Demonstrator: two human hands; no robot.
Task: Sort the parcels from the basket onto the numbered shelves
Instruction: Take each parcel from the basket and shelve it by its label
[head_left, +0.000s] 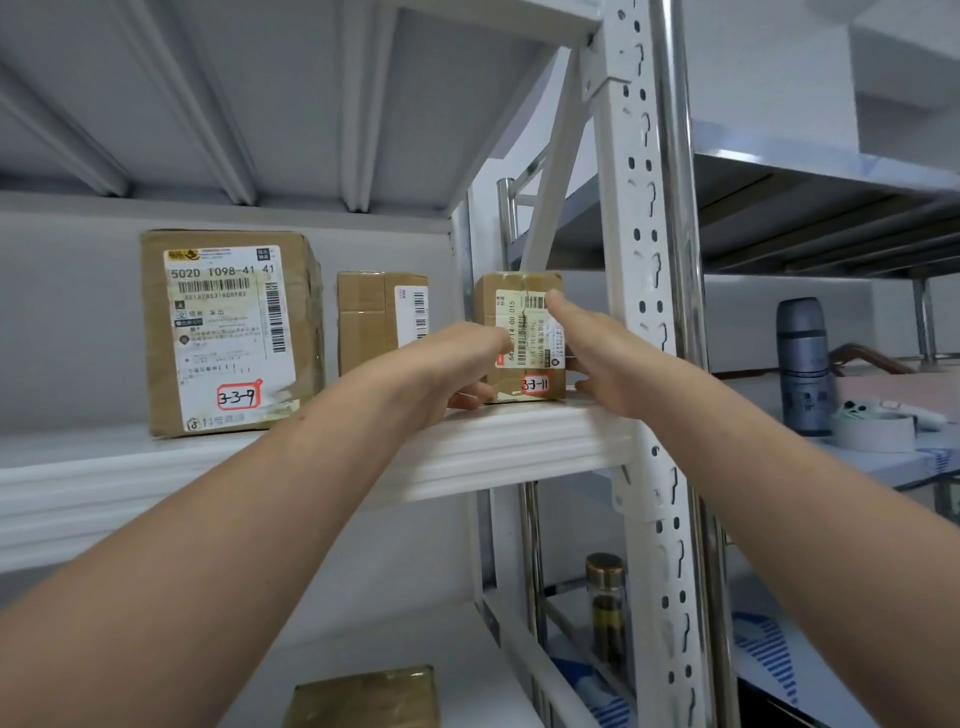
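Note:
A small cardboard parcel (525, 318) with a red-edged tag reading 3-3-11 stands at the right end of the white shelf board (519, 436). My left hand (457, 364) grips its left side, fingers across the label and thumb low at the bottom edge. My right hand (597, 358) rests against its right side, the straight index finger lying on the top of the label. The basket is out of view.
On the same shelf stand a large parcel tagged 3-3-9 (228, 332) and a mid-sized parcel (374, 322). Another parcel (363, 699) lies on the shelf below. A perforated white upright (644, 260) stands just right of my hands. Beyond it are a grey flask (802, 364), a tape roll (872, 428) and a glass bottle (605, 603).

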